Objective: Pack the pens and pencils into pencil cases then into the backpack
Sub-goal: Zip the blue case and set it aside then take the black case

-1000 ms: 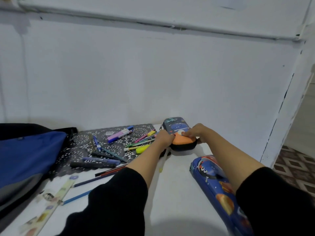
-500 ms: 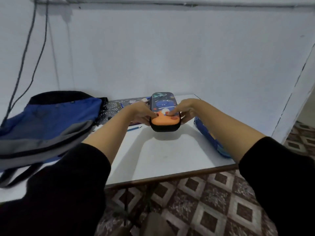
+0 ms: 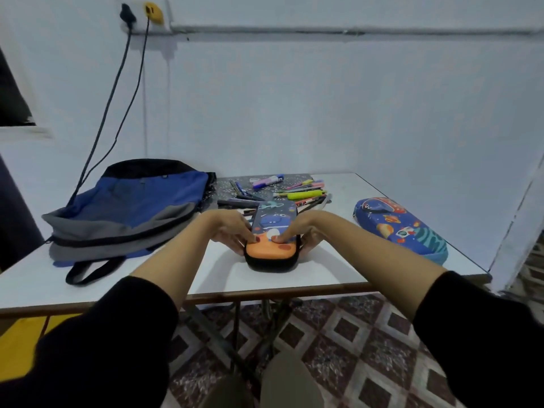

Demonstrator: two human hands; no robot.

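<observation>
At centre frame, left hand (image 3: 231, 231) and right hand (image 3: 304, 231) clasp a pencil case (image 3: 275, 220).
Fingers (image 3: 235, 245) curl round its sides on the table (image 3: 206, 278), thumbs pressing the lid, probably steadying it for unzipping; pens (image 3: 303, 195) lie behind, backpack (image 3: 141, 207) left.

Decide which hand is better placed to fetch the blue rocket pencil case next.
Right, probably: the blue rocket pencil case lies on the side of the right hand, while the left hand would have to cross the dark case both hands grip.
</observation>
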